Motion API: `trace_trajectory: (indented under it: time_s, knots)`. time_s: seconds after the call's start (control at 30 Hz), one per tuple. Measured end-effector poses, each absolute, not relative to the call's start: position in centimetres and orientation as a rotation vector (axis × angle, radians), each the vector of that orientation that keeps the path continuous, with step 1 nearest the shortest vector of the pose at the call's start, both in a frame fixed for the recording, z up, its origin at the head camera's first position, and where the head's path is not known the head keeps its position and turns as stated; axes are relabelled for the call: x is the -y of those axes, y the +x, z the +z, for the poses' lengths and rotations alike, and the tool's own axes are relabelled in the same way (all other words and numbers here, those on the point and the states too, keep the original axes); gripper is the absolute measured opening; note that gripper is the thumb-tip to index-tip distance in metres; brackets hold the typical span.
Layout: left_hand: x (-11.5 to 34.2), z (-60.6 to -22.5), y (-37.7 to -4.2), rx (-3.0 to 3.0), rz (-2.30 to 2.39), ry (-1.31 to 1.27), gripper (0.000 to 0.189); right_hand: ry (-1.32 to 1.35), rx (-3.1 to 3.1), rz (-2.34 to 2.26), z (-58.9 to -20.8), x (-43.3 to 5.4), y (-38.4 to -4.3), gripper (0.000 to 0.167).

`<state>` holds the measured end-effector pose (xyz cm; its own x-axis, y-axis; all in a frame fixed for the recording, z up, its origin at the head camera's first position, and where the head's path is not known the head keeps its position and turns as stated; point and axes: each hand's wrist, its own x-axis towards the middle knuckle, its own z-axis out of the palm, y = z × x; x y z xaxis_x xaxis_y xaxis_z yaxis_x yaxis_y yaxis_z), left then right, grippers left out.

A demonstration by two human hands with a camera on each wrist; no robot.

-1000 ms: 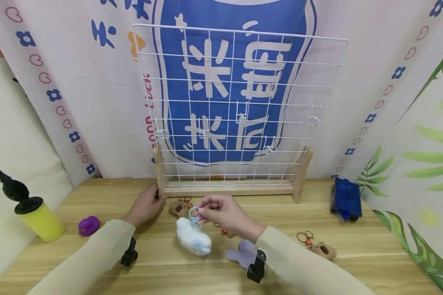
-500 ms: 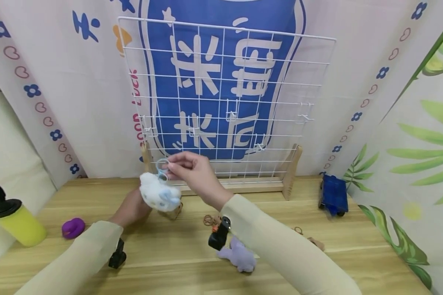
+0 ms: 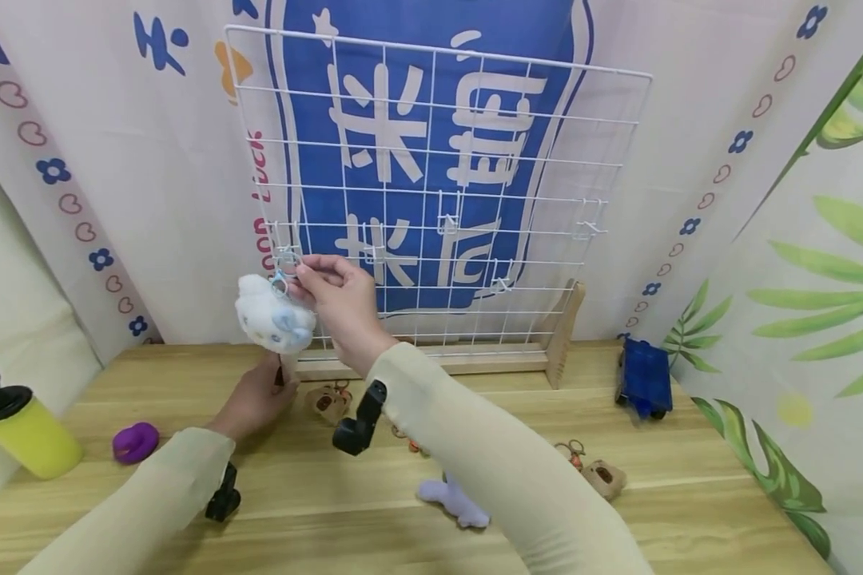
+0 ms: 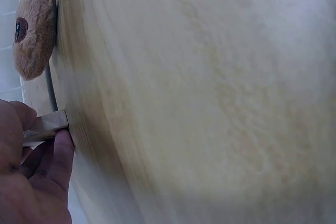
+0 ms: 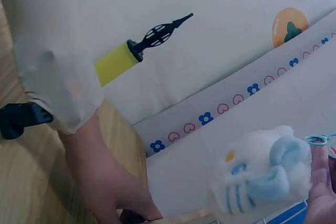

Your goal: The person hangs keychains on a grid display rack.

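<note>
My right hand [image 3: 341, 299] pinches the pale blue ring of a white plush keychain [image 3: 273, 315] with light blue patches. The plush hangs in the air in front of the lower left of the white wire grid rack. Its ring overlaps a white hook [image 3: 285, 249] at the rack's left side in the head view. In the right wrist view the plush [image 5: 257, 177] shows its blue ears. My left hand [image 3: 255, 399] grips the rack's left wooden foot [image 4: 47, 124] between thumb and fingers. Beside it on the table lies a brown plush keychain [image 3: 327, 403].
Several more hooks sit on the grid, one at its right [image 3: 587, 229]. A lilac plush [image 3: 455, 503] and another brown plush keychain [image 3: 604, 479] lie on the table. A purple hat-shaped object [image 3: 135, 443], a yellow pump [image 3: 29, 431] and a blue toy cart [image 3: 645, 379] stand around.
My right hand has lifted the white plush keychain from low over the table up and left to the rack's left hook. My left hand stays at the rack's foot. The head view has shifted slightly.
</note>
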<state>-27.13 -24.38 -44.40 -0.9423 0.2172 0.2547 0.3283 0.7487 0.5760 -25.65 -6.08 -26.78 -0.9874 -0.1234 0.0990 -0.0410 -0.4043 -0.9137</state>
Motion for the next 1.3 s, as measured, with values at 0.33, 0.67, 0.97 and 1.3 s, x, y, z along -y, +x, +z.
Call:
trace_trajectory:
  time_s: [0.33, 0.67, 0.97, 1.3]
  knots:
    - [24.4, -44.6, -27.2, 2.745, -0.930, -0.458, 0.039, -0.139, -1.657, -2.651, -26.7, 7.8, -27.0, 0.022]
    - [24.2, -44.1, -27.3, 2.777, -0.944, -0.423, 0.032, -0.127, -1.695, -2.580, -27.1, 7.8, -27.5, 0.015]
    - [24.3, -44.1, -27.5, 2.792, -0.955, -0.415, 0.028, -0.102, -1.696, -2.549, -27.7, 7.2, -27.9, 0.016]
    - [24.4, -44.2, -27.6, 2.791, -0.933, -0.430, 0.039, -0.181, -1.676, -2.461, -28.2, 5.8, -27.8, 0.020]
